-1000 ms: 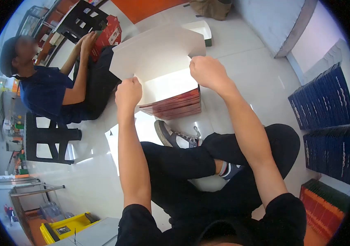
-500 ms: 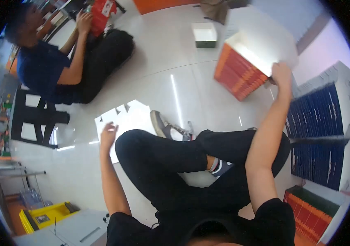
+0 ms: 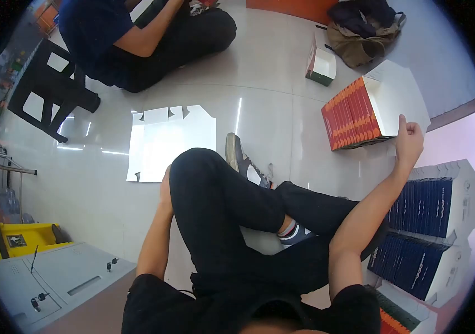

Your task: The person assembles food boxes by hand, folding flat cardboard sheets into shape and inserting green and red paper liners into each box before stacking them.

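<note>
A white cardboard box (image 3: pixel 389 106) stands on the floor at the right, its flap spread open toward the wall. Packed along its left side are several red and orange booklets (image 3: pixel 353 116), standing in a tight row. My right hand (image 3: pixel 410 142) is at the flap's near edge, fingers curled round it and thumb pointing up. Down beside my left knee is my left hand (image 3: pixel 165 192), its fingers hidden behind the leg. Just beyond it a flat white die-cut cardboard sheet (image 3: pixel 173 139) lies on the floor; I cannot tell whether the hand touches it.
Dark blue booklets (image 3: pixel 424 206) fill open white boxes at my right, with another red-and-green stack below. A small green-and-white box (image 3: pixel 322 65) and a bag (image 3: pixel 362 39) lie farther off. A person (image 3: pixel 137 42) sits near a black stool (image 3: pixel 53 89). A grey cabinet (image 3: pixel 76 278) stands lower left.
The flap, raised and blurred before, now lies spread outward. My left hand has dropped from over the sheet to beside my knee. The view has shifted.
</note>
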`<state>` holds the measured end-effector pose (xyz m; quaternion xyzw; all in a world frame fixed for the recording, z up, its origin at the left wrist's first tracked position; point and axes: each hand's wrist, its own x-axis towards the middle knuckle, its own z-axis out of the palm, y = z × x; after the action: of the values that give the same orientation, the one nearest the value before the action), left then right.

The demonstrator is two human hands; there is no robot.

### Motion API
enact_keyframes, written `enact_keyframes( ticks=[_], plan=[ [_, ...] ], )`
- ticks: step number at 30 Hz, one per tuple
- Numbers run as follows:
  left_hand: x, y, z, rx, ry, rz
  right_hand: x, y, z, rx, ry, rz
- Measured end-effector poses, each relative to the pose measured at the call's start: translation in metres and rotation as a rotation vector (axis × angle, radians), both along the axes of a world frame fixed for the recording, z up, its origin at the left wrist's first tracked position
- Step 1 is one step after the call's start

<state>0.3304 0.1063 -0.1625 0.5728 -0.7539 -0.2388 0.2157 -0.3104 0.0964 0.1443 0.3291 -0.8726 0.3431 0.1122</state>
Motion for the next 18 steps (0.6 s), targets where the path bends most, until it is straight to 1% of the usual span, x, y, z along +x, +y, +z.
enact_keyframes(
  ticks=[2, 3, 5, 6, 8, 11, 12, 13, 14, 15, 16, 18],
  plan=[
    [0.004, -0.005, 0.01, 0.015, -0.017, -0.034, 0.01, 0.0, 0.004, -0.145, -0.04, 0.134],
    [0.002, -0.01, 0.014, 0.036, -0.025, -0.061, 0.016, -0.001, 0.006, -0.149, -0.043, 0.128],
    [0.005, -0.006, 0.022, 0.094, -0.007, -0.089, 0.027, -0.002, 0.01, -0.173, -0.112, 0.224],
    [0.007, -0.003, 0.026, 0.123, 0.004, -0.1, 0.033, -0.003, 0.011, -0.186, -0.113, 0.202],
    [0.01, 0.002, 0.033, 0.183, 0.02, -0.122, 0.042, -0.001, 0.016, -0.21, -0.078, 0.323],
    [0.014, -0.002, 0.044, 0.223, 0.023, -0.126, 0.056, -0.003, 0.017, -0.307, -0.13, 0.383],
    [0.015, -0.007, 0.05, 0.215, 0.021, -0.123, 0.059, -0.003, 0.021, -0.35, -0.125, 0.355],
    [0.016, -0.015, 0.053, 0.179, 0.005, -0.149, 0.064, 0.0, 0.023, -0.348, -0.142, 0.381],
    [0.014, -0.018, 0.051, 0.035, 0.057, -0.077, 0.068, 0.002, 0.025, -0.344, -0.163, 0.408],
    [0.011, -0.031, 0.056, -0.109, 0.115, -0.009, 0.07, 0.003, 0.026, -0.38, -0.167, 0.385],
    [0.004, -0.046, 0.078, -0.133, 0.102, -0.033, 0.071, 0.003, 0.028, -0.369, -0.179, 0.398],
    [-0.009, -0.066, 0.116, -0.5, -0.226, 0.053, 0.081, 0.005, 0.03, -0.369, -0.167, 0.439]
  ],
)
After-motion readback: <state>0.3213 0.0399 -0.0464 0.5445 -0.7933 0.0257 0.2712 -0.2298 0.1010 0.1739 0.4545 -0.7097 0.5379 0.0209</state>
